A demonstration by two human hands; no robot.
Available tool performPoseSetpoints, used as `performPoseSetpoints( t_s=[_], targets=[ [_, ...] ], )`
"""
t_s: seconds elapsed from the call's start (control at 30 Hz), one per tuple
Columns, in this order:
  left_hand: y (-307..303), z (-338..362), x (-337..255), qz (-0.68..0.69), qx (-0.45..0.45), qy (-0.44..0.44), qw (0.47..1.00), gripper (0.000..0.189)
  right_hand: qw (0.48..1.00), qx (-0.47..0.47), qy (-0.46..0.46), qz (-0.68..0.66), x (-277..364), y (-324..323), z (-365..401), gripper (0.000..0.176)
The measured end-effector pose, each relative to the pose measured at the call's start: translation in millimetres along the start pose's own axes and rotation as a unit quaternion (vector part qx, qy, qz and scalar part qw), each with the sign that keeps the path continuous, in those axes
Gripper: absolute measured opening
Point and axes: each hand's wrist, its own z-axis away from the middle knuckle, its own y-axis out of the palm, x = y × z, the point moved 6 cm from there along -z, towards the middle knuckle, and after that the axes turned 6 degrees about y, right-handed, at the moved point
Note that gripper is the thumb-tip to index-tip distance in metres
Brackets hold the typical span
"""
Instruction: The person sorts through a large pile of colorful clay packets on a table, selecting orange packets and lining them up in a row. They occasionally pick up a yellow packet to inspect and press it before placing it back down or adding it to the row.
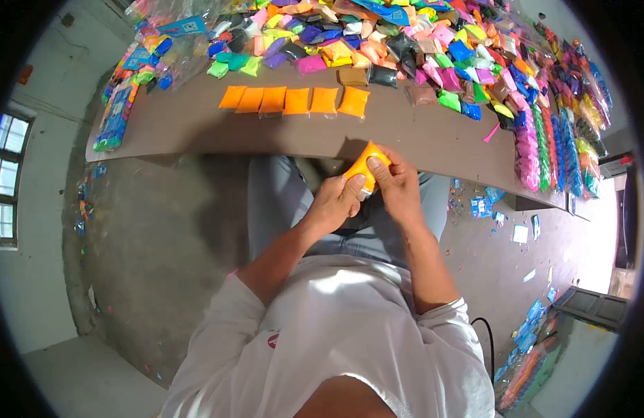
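Note:
An orange packet (368,164) is held between both hands over my lap, just off the table's front edge. My left hand (334,202) pinches its lower left end, thumb on top. My right hand (397,182) grips its right side, with the thumb pressed on its face and the fingers behind. Beyond the hands, several similar orange packets (297,102) lie side by side in a row on the brown table (190,132). The rightmost one (353,102) sits slightly apart from the others.
A large heap of coloured packets (378,49) covers the table's far side. Long strips of packets (527,153) hang over the right edge. A bagged bundle (115,118) lies at the left end. A pink stick (491,132) lies near the strips. Wrappers (481,207) litter the floor.

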Motion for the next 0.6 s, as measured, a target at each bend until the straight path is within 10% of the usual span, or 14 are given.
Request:
performPoseSetpoints(
  t_s=[0.27, 0.6],
  targets=[
    [-41.7, -31.6, -7.2, -0.054, -0.095, 0.082, 0.991, 0.04, 0.941, -0.069, -0.095, 0.317, 37.9, -47.5, -91.6, 0.032],
    [-116.1, -62.1, -9.4, -0.228, -0.224, 0.119, 0.94, 0.033, 0.729, -0.063, -0.321, 0.601, 56.2, -9.6, -102.7, 0.039]
  ],
)
